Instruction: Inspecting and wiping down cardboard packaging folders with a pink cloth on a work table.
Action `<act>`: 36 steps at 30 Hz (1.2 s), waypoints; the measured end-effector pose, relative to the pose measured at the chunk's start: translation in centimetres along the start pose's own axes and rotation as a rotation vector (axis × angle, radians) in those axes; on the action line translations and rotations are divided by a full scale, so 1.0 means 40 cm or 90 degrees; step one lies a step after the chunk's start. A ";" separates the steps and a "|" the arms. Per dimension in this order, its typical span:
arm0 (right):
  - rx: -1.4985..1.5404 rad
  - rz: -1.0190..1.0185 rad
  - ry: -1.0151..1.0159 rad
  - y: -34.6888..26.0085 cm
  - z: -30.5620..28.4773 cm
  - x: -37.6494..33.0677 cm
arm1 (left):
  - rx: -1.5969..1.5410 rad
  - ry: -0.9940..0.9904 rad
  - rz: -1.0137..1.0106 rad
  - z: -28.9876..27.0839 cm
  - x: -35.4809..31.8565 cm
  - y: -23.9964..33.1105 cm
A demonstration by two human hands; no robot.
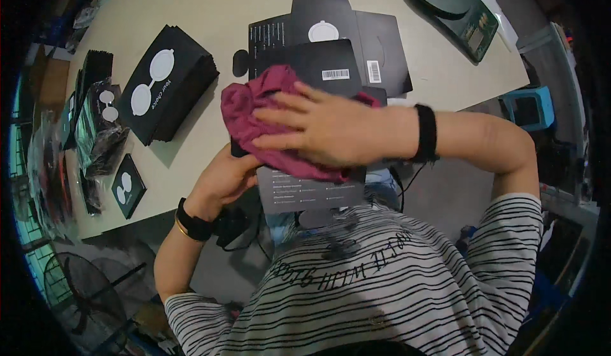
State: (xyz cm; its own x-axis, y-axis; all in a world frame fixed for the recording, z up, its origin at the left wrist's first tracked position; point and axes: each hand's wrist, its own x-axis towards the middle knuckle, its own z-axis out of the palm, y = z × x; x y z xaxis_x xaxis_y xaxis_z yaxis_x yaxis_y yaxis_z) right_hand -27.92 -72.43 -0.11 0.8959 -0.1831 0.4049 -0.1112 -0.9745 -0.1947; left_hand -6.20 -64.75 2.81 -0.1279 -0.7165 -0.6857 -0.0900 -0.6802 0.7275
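Note:
A crumpled dark pink cloth (245, 111) lies on unfolded black printed cardboard (312, 190) near the table's front edge. My right hand (318, 124) bears down on this cloth, its fingers apart and slightly bent into the folds; motion blurs it a little. At the cardboard's left side, my left hand (223, 178) pinches the edge, with the thumb on top and some fingers hidden beneath. Just beyond the cloth, a black flap (305, 57) with a barcode label overlaps another flat black box blank (388, 44) bearing a white round shape.
Left of my hands stands a thick stack of black boxes (168, 82). Beside it are plastic-wrapped packs (102, 124) and a small black box (129, 185). A dark green scale (455, 12) sits at the far right; a blue-framed object (527, 109) is past the table's right edge.

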 end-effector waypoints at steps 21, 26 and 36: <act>0.004 0.202 -0.172 0.278 -0.193 -0.066 | 0.900 -0.033 0.574 -0.009 0.053 0.068; -0.028 0.084 -0.050 0.208 -0.106 -0.091 | 0.902 -0.037 0.533 0.003 0.049 0.070; 0.285 0.016 -0.140 -0.007 -0.139 -0.170 | 0.922 -0.039 0.516 0.011 0.036 0.084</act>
State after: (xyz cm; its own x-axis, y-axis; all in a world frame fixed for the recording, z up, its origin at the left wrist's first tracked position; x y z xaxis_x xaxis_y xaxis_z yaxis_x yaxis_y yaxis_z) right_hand -36.36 -71.64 2.15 0.9702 -0.1273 0.2063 0.0183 -0.8100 -0.5861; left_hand -7.11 -68.00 4.27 -0.6292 -0.7590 -0.1673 -0.7640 0.5645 0.3123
